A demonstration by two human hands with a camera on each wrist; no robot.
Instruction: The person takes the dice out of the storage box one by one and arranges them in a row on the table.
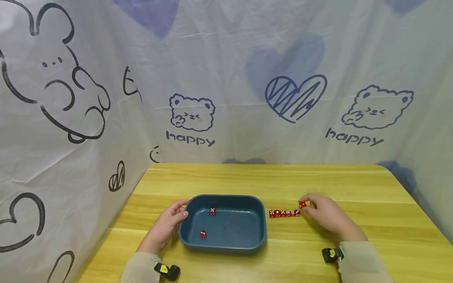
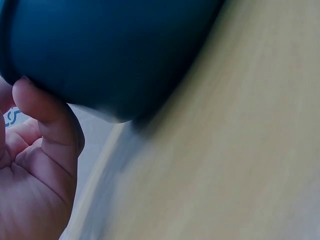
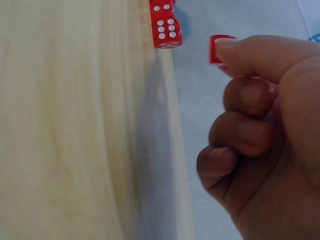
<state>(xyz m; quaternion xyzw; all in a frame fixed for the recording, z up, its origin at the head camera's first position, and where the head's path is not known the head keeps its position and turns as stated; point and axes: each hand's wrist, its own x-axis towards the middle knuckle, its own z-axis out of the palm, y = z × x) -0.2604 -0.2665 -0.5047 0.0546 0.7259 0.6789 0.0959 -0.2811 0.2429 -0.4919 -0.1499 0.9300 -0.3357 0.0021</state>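
Note:
A dark blue rectangular tray (image 1: 233,230) rests on the table, and my left hand (image 1: 166,224) grips its left end with the thumb at the rim. Two red dice with white pips lie apart inside: one die (image 1: 212,212) toward the back, another die (image 1: 203,234) toward the front left. Right of the tray, several more red dice form a straight row (image 1: 284,213). Between thumb and fingertips, my right hand (image 1: 327,214) pinches a red die (image 3: 215,50), held just past the row's right end and apart from it. The other right fingers curl into the palm.
The yellow wood-grain table (image 1: 301,251) extends around the tray and the row. A pale printed curtain (image 1: 233,129) hangs behind the table and along both sides. A black wrist camera (image 1: 168,271) sits on the left sleeve, another wrist camera (image 1: 332,254) on the right.

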